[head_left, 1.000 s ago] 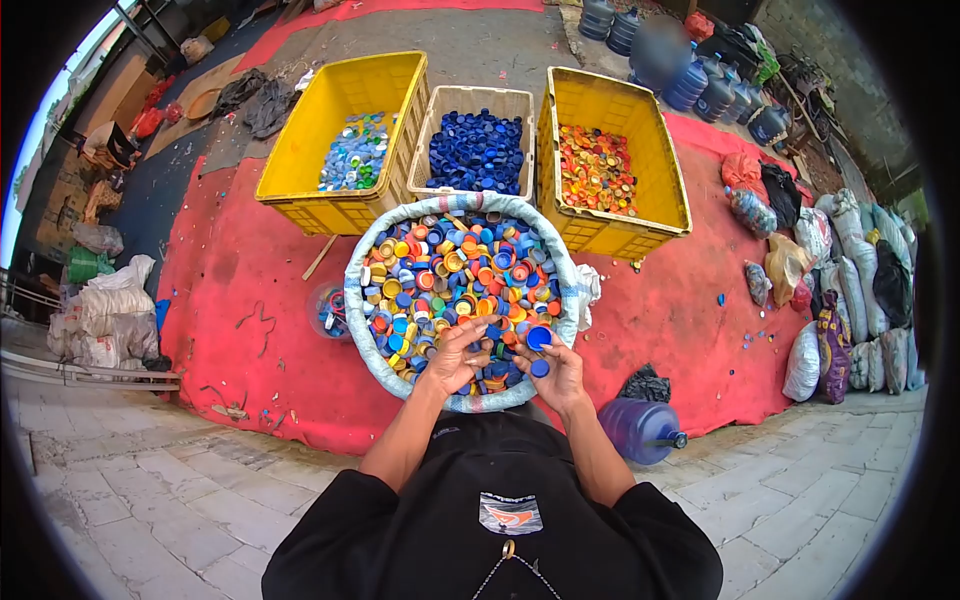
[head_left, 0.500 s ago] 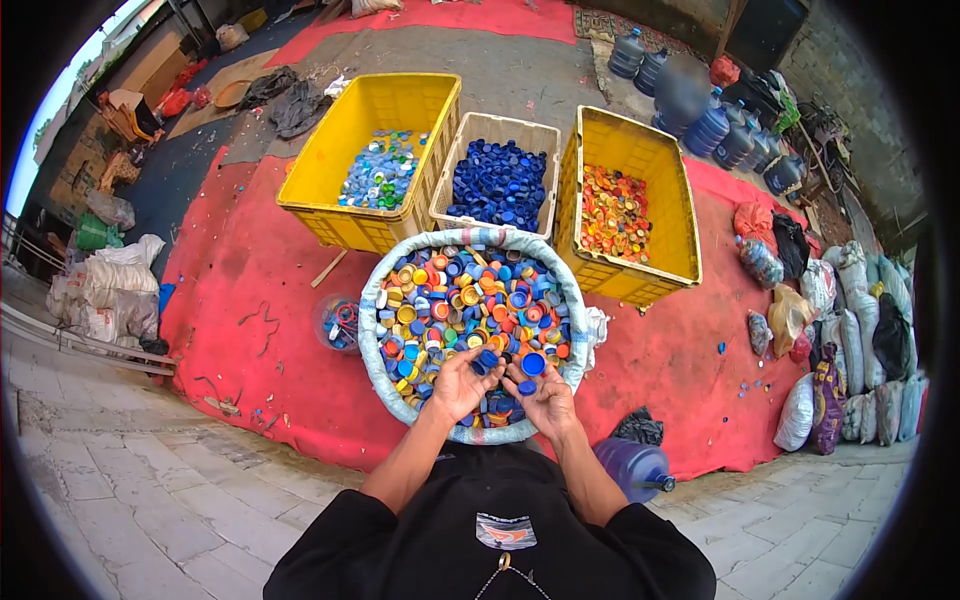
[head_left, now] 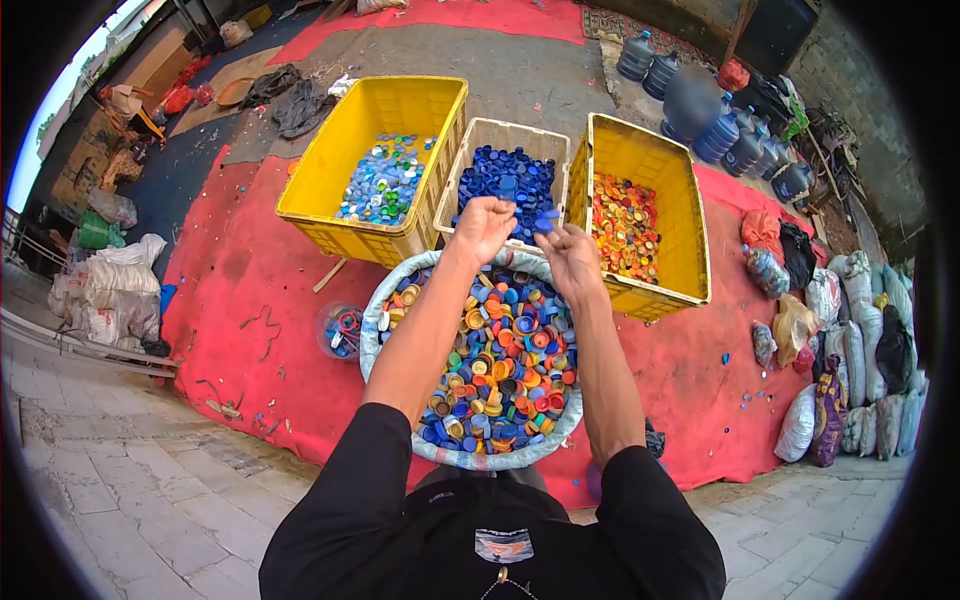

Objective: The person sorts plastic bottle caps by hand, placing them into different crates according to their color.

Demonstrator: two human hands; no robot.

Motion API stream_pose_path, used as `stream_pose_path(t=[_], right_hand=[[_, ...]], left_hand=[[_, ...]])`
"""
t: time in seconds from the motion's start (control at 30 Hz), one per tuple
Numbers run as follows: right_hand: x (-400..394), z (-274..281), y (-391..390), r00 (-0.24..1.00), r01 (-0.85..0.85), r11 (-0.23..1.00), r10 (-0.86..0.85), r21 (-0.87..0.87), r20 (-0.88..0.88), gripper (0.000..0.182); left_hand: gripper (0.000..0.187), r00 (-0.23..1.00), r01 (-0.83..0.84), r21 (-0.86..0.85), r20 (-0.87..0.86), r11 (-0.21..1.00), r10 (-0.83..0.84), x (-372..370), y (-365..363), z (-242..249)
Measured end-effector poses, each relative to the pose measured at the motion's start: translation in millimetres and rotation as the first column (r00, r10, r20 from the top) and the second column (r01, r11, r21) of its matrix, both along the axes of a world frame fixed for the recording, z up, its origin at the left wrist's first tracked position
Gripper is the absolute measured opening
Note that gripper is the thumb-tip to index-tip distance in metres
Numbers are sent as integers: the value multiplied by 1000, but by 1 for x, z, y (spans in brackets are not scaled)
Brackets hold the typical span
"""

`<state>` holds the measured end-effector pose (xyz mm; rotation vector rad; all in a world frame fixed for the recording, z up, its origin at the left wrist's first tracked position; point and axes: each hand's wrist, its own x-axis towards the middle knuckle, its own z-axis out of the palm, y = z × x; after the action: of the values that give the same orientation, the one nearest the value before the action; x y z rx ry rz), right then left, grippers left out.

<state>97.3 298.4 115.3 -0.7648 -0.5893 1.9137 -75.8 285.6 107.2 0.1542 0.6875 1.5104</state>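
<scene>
My left hand (head_left: 485,230) is over the near side of the white crate (head_left: 446,208), fingers curled in; whether anything is inside them is hidden. A blurred blue bottle cap (head_left: 508,187) appears just above its fingertips. My right hand (head_left: 573,258) is at the crate's near right corner, fingers apart, with blurred blue caps (head_left: 546,221) just off its fingertips. Dark blue caps (head_left: 495,170) lie inside the crate. Below my forearms is a round container with a pale wrapped rim (head_left: 372,325), filled with mixed-colour caps (head_left: 500,370).
Left of the crate, a yellow crate (head_left: 340,228) holds light blue, white and green caps. Another yellow crate (head_left: 655,297) on the right holds orange, red and yellow caps. A small clear tub (head_left: 340,328) stands left of the round container. Filled sacks (head_left: 797,415) line the right side.
Both hands have moved forward from the round container to the white crate. The blue caps that were in my hands now appear at or beyond the fingertips, above the crate.
</scene>
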Motion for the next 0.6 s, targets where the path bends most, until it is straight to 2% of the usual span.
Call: stream_pose_path(t=[0.03, 0.1, 0.2, 0.27, 0.37, 0.4, 0.47, 0.57, 0.6], right_hand=[[-3, 4, 9, 998, 54, 999, -54, 6, 45, 50], [2, 2, 12, 992, 119, 993, -119, 3, 47, 56], [18, -4, -4, 989, 145, 989, -144, -26, 33, 63], [33, -13, -30, 991, 112, 994, -111, -11, 73, 67], [59, -35, -72, 982, 93, 995, -95, 25, 164, 64], [66, -37, -90, 965, 97, 995, -102, 32, 242, 61], [77, -38, -125, 913, 108, 993, -120, 53, 390, 55], [104, -80, -164, 683, -52, 957, -175, 286, 709, 43], [109, -79, -178, 608, -92, 945, -195, 312, 770, 39]], left_hand=[[67, 1000, 0, 38, -14, 999, 1, -4, 10, 8], [67, 987, 21, 104, -160, 994, -4, -9, 6, 23], [52, 974, -82, 45, -208, 996, 89, -7, -17, 25], [32, 961, -143, -16, -242, 990, 135, -9, -40, 10], [32, 964, -173, -70, -217, 982, 154, -13, -87, -24], [31, 960, -174, -93, -237, 980, 148, -12, -109, -30], [28, 951, -192, -121, -268, 974, 154, -8, -151, -39], [23, 922, -263, -138, -327, 955, 207, 2, -211, -52], [23, 915, -287, -155, -336, 945, 222, 3, -229, -55]])
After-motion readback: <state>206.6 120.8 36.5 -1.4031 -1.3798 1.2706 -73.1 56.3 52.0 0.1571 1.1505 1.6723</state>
